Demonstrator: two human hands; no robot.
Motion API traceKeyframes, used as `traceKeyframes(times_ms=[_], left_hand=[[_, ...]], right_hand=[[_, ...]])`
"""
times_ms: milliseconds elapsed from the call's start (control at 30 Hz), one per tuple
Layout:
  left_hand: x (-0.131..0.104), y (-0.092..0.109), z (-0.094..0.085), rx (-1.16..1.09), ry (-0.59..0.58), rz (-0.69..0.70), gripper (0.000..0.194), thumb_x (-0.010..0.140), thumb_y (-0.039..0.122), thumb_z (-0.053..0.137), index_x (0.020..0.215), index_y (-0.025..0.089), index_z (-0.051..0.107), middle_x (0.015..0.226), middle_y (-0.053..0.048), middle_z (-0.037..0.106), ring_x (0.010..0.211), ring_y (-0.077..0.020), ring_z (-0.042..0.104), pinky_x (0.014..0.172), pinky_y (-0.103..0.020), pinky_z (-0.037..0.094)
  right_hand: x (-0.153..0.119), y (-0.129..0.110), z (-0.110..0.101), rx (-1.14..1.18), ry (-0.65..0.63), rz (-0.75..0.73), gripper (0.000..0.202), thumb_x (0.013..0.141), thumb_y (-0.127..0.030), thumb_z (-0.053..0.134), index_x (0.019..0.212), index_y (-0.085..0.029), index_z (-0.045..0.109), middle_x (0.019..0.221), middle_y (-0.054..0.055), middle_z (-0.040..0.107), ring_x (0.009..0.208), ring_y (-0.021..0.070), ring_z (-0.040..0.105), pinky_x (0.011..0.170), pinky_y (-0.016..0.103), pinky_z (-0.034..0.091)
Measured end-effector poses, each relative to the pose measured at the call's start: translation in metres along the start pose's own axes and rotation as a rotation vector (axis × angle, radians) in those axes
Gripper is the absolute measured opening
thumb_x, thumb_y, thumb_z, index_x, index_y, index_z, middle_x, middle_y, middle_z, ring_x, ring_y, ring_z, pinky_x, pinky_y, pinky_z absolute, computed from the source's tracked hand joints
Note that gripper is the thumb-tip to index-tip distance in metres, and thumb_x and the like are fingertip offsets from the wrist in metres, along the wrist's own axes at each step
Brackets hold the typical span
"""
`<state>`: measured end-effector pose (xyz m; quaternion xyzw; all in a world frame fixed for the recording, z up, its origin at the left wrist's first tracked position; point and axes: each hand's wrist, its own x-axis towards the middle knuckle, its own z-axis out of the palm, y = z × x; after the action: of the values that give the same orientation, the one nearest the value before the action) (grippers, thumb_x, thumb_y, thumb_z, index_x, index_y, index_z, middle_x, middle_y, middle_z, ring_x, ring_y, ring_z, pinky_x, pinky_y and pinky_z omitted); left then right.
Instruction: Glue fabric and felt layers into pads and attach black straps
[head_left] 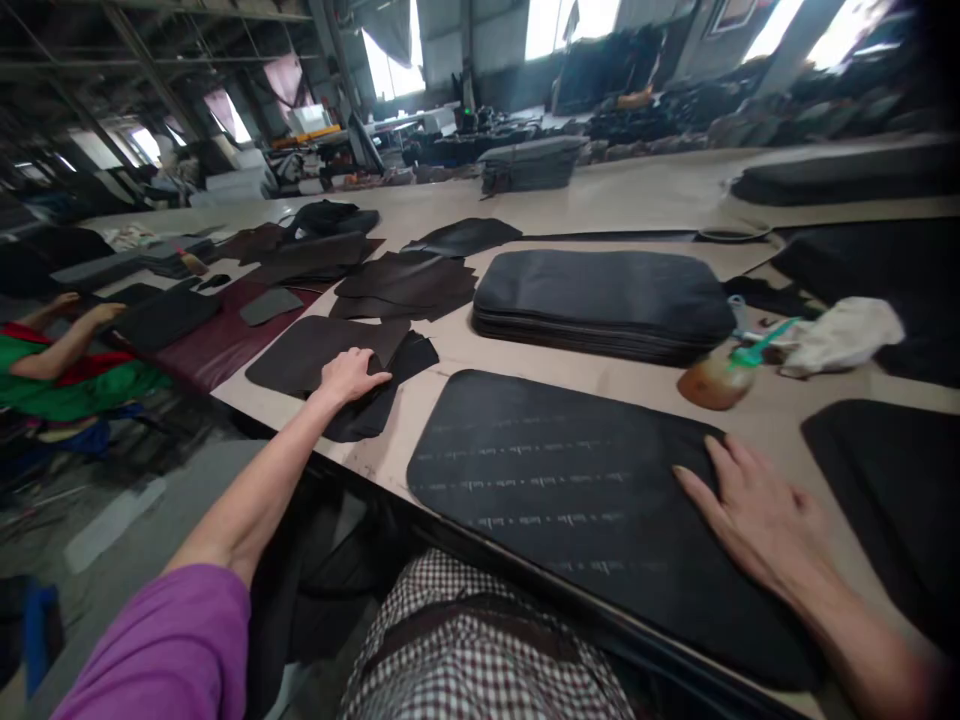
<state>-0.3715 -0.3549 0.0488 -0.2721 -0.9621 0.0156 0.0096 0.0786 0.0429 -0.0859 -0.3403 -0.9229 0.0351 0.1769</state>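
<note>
My left hand (347, 376) reaches out to the left and rests on a small stack of black leather pieces (386, 385) beside a larger dark brown piece (315, 352); its fingers curl over the top piece's edge. My right hand (754, 515) lies flat, fingers spread, on the right end of a large black padded panel (555, 480) with rows of faint stitch marks. The panel lies at the front edge of the beige table (637, 195).
A stack of black padded panels (604, 300) sits behind the large panel. A brown bottle with a green cap (718, 378) and a white cloth (844, 335) lie at right. More dark cut pieces (409, 285) spread leftward. Another person's arms (64, 335) rest at far left.
</note>
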Motion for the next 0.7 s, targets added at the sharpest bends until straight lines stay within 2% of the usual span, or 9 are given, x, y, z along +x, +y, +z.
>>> traceKeyframes(times_ms=[133, 267, 333, 467, 533, 600, 700], left_hand=[[0.006, -0.008, -0.009, -0.038, -0.040, 0.002, 0.062, 0.094, 0.068, 0.051, 0.137, 0.025, 0.066, 0.141, -0.013, 0.066, 0.126, -0.0337, 0.063, 0.103, -0.040, 0.050], [0.009, -0.015, -0.022, -0.050, -0.035, -0.006, 0.046, 0.101, 0.044, 0.040, 0.130, 0.027, 0.071, 0.129, -0.009, 0.074, 0.116, -0.0294, 0.069, 0.096, -0.036, 0.052], [0.009, -0.013, -0.030, -0.041, -0.003, -0.030, 0.043, 0.099, 0.037, 0.043, 0.129, 0.026, 0.072, 0.128, -0.009, 0.075, 0.115, -0.0287, 0.069, 0.095, -0.035, 0.053], [0.008, -0.004, -0.049, 0.002, 0.079, -0.091, 0.040, 0.094, 0.036, 0.051, 0.125, 0.025, 0.075, 0.125, -0.012, 0.075, 0.116, -0.0321, 0.068, 0.097, -0.040, 0.053], [0.006, 0.003, -0.066, 0.031, 0.142, -0.114, 0.043, 0.096, 0.036, 0.049, 0.131, 0.023, 0.071, 0.126, -0.017, 0.073, 0.119, -0.0363, 0.067, 0.101, -0.048, 0.052], [0.003, 0.010, -0.090, 0.055, 0.252, -0.111, 0.045, 0.099, 0.036, 0.049, 0.136, 0.021, 0.067, 0.125, -0.020, 0.071, 0.121, -0.0394, 0.066, 0.104, -0.056, 0.050], [-0.010, 0.024, -0.141, 0.005, 0.486, 0.005, 0.039, 0.099, 0.037, 0.057, 0.133, 0.019, 0.067, 0.117, -0.011, 0.074, 0.121, -0.0359, 0.066, 0.107, -0.060, 0.048]], right_hand=[[0.000, -0.002, -0.002, -0.002, 0.014, -0.012, 0.082, 0.099, -0.067, 0.019, 0.153, -0.013, 0.049, 0.163, 0.022, 0.042, 0.153, 0.0357, 0.039, 0.117, 0.063, 0.034], [0.001, -0.004, -0.004, -0.014, -0.008, -0.013, 0.080, 0.101, -0.065, 0.020, 0.153, -0.012, 0.049, 0.164, 0.022, 0.041, 0.154, 0.0342, 0.038, 0.116, 0.063, 0.034], [0.002, -0.005, -0.005, -0.017, -0.031, -0.010, 0.080, 0.102, -0.065, 0.021, 0.152, -0.010, 0.049, 0.164, 0.022, 0.041, 0.153, 0.0346, 0.037, 0.116, 0.063, 0.034], [0.001, -0.014, -0.020, -0.041, -0.026, -0.008, 0.073, 0.103, -0.061, 0.023, 0.147, -0.012, 0.054, 0.160, 0.026, 0.045, 0.152, 0.0392, 0.037, 0.113, 0.068, 0.034], [0.000, -0.024, -0.037, -0.061, 0.028, -0.035, 0.068, 0.104, -0.057, 0.027, 0.143, -0.010, 0.057, 0.160, 0.029, 0.043, 0.152, 0.0425, 0.035, 0.113, 0.070, 0.033], [-0.001, -0.040, -0.057, -0.003, 0.068, -0.097, 0.063, 0.104, -0.053, 0.032, 0.142, -0.009, 0.057, 0.160, 0.029, 0.043, 0.151, 0.0435, 0.037, 0.115, 0.069, 0.032], [0.000, -0.073, -0.083, 0.357, -0.003, -0.083, 0.057, 0.101, -0.053, 0.044, 0.140, -0.015, 0.060, 0.148, 0.021, 0.060, 0.137, 0.0369, 0.057, 0.115, 0.057, 0.043]])
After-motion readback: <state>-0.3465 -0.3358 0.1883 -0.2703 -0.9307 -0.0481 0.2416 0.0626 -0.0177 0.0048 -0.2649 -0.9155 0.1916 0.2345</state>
